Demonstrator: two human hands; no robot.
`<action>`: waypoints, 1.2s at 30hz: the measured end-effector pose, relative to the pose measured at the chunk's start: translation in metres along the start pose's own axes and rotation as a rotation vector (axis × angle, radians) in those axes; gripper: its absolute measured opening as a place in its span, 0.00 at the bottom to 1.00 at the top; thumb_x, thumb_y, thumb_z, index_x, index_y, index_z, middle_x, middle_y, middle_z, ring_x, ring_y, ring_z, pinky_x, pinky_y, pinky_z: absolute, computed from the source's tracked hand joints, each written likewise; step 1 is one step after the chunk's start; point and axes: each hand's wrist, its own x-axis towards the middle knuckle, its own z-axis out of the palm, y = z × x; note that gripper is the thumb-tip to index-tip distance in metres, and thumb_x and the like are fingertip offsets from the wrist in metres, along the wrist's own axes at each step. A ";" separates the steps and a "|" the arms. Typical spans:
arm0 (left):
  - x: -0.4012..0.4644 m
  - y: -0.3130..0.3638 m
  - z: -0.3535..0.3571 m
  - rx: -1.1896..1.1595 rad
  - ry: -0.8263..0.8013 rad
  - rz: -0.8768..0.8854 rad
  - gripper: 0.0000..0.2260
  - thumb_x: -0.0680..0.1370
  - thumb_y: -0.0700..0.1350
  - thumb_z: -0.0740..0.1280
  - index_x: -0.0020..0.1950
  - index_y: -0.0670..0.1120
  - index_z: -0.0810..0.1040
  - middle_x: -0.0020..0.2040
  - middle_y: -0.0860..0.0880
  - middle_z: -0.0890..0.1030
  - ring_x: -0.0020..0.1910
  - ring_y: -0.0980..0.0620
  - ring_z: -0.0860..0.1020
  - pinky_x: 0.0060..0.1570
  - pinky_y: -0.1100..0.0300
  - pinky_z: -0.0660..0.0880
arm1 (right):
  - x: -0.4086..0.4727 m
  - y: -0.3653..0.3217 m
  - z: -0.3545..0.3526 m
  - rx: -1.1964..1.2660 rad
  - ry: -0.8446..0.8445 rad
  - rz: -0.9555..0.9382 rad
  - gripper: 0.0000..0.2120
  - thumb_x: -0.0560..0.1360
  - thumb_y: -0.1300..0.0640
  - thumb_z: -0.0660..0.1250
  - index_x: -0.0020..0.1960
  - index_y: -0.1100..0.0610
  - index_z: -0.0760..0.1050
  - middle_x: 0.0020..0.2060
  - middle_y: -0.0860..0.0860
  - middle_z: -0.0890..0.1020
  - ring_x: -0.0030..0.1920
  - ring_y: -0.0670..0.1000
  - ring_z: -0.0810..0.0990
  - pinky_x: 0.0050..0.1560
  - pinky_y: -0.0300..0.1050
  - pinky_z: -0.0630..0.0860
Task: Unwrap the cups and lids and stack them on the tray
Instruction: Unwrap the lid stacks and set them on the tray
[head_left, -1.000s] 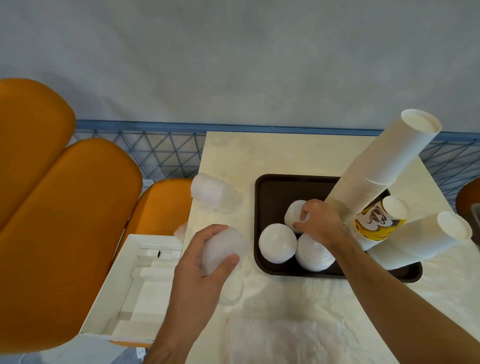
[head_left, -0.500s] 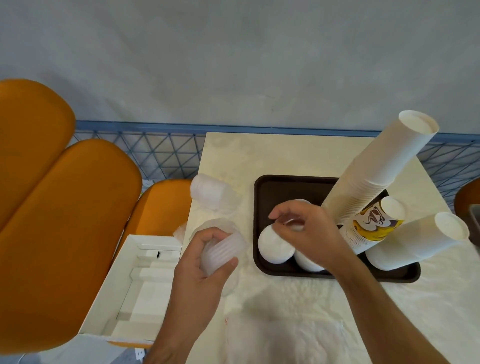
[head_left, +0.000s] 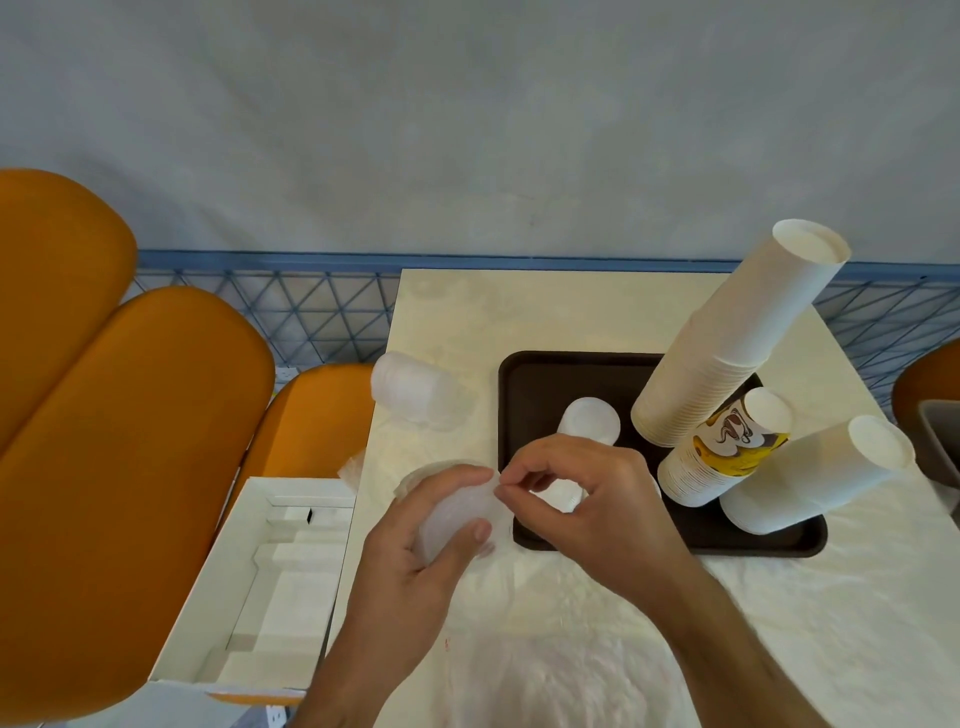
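Note:
My left hand (head_left: 415, 551) grips a wrapped stack of white lids (head_left: 457, 519) just left of the dark brown tray (head_left: 540, 374). My right hand (head_left: 587, 499) pinches the plastic wrap at the stack's end, fingers curled, over the tray's front left corner. On the tray stand a stack of lids (head_left: 589, 421), a tall leaning stack of white cups (head_left: 727, 343), a printed cup stack (head_left: 727, 447) and a shorter white cup stack (head_left: 821, 473). Other lids on the tray are mostly hidden behind my right hand. Another wrapped lid stack (head_left: 410, 389) lies on the table's left edge.
The cream table (head_left: 519, 312) carries crumpled clear plastic wrap (head_left: 545, 665) at its front. An open white cardboard box (head_left: 275, 571) sits on an orange chair (head_left: 130, 441) to the left. A blue wire fence (head_left: 291, 312) runs behind the table.
My right hand left the lids on the tray and came left to the wrapped stack, now pinching its wrap. My left hand lifted and turned the stack toward it.

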 end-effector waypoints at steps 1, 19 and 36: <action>0.000 0.000 0.000 0.009 -0.005 0.001 0.21 0.74 0.47 0.70 0.51 0.76 0.75 0.55 0.72 0.76 0.59 0.68 0.73 0.44 0.77 0.73 | 0.000 -0.001 0.000 -0.006 -0.015 -0.002 0.02 0.74 0.61 0.75 0.47 0.56 0.85 0.42 0.43 0.85 0.44 0.42 0.82 0.44 0.28 0.77; 0.002 -0.008 -0.001 -0.052 0.063 -0.122 0.15 0.72 0.47 0.74 0.56 0.61 0.78 0.52 0.68 0.76 0.55 0.68 0.73 0.38 0.74 0.75 | 0.003 0.008 -0.009 0.421 -0.249 0.382 0.07 0.78 0.58 0.71 0.56 0.55 0.81 0.48 0.49 0.85 0.51 0.52 0.85 0.53 0.48 0.83; 0.000 -0.008 -0.009 -0.130 0.108 -0.127 0.18 0.76 0.38 0.71 0.57 0.61 0.78 0.53 0.73 0.77 0.54 0.72 0.74 0.35 0.74 0.75 | 0.035 0.166 -0.014 -0.518 -0.085 0.440 0.17 0.84 0.60 0.59 0.70 0.55 0.76 0.66 0.53 0.79 0.64 0.52 0.78 0.61 0.44 0.76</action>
